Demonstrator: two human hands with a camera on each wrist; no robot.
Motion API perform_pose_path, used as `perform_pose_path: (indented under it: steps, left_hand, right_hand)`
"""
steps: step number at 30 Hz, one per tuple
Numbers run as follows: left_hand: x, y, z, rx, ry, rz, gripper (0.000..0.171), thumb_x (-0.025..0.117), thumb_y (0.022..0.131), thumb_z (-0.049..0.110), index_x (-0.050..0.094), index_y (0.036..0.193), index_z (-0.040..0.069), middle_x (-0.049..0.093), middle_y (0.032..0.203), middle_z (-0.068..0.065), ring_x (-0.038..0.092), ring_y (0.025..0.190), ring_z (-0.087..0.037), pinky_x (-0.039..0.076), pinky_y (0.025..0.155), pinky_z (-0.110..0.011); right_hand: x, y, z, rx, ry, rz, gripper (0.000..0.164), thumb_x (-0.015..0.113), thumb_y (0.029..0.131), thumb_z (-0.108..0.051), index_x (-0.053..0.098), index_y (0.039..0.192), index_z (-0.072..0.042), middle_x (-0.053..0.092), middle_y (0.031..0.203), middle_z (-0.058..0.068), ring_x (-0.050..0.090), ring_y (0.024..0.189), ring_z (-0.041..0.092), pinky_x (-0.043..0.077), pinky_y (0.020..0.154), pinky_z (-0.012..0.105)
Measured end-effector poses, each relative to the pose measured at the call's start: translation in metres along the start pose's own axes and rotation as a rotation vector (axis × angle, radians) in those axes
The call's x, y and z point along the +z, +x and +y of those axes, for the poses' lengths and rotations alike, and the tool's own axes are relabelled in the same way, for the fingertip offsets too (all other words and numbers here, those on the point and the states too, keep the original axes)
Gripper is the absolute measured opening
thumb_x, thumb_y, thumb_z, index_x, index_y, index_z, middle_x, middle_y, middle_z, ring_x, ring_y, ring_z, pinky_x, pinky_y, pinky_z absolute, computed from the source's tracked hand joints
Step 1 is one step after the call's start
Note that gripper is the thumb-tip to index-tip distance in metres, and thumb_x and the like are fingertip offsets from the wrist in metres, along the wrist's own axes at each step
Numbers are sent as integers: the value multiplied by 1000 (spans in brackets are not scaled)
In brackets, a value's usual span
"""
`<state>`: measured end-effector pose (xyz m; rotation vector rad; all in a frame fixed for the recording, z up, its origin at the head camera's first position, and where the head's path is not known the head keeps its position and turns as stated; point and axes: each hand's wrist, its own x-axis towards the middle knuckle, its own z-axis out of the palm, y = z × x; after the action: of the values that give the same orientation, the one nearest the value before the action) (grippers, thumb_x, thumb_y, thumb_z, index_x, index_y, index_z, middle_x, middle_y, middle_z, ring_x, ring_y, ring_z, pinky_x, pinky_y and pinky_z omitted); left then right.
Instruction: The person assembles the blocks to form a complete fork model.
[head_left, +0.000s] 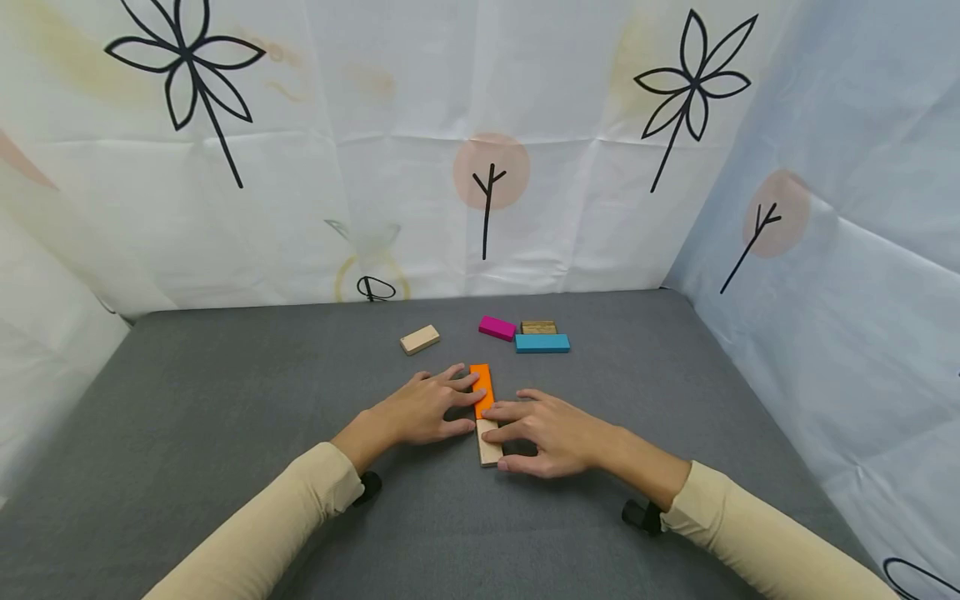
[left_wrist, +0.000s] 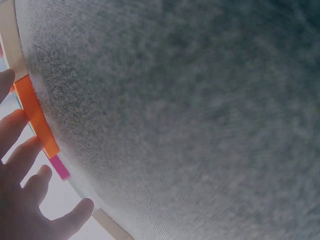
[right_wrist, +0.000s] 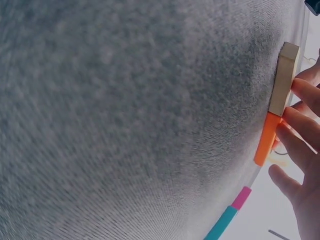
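An orange block (head_left: 482, 385) and a plain wooden block (head_left: 489, 448) lie end to end on the grey cloth, their short ends meeting. From the left, my left hand (head_left: 433, 410) reaches over with spread fingers; its fingertips rest on the orange block and its thumb is beside the wooden one. My right hand (head_left: 551, 433) comes from the right, with fingertips on the wooden block and near the joint. Both hands have fairly straight fingers. In the right wrist view the wooden block (right_wrist: 284, 80) and orange block (right_wrist: 267, 139) stand in one line.
Farther back lie a second plain wooden block (head_left: 420, 339), a magenta block (head_left: 497, 327), a blue block (head_left: 542, 343) and a brownish wooden block (head_left: 538, 327) behind the blue one. White printed cloth walls (head_left: 420, 167) border the grey surface (head_left: 225, 400).
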<state>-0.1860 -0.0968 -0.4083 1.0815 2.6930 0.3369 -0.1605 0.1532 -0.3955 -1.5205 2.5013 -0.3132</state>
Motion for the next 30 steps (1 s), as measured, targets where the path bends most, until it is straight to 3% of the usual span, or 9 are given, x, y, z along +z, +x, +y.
perform_pose_path:
  steps: [22, 30]
  left_hand:
    - [0, -2, 0, 15, -6, 18, 53, 59, 99, 43, 54, 145, 17, 41, 155, -7, 26, 149, -32, 32, 106, -67]
    - [2, -1, 2, 2, 2, 54, 54, 56, 100, 48, 56, 143, 17, 44, 153, -7, 27, 148, -32, 33, 106, -66]
  right_hand:
    - [1, 1, -2, -10, -34, 23, 49, 51, 101, -50, 65, 136, -19, 50, 149, 5, 45, 137, 18, 31, 113, 52]
    - [-6, -3, 7, 24, -34, 92, 51, 53, 100, -49, 63, 137, -16, 51, 148, 5, 49, 135, 21, 33, 112, 51]
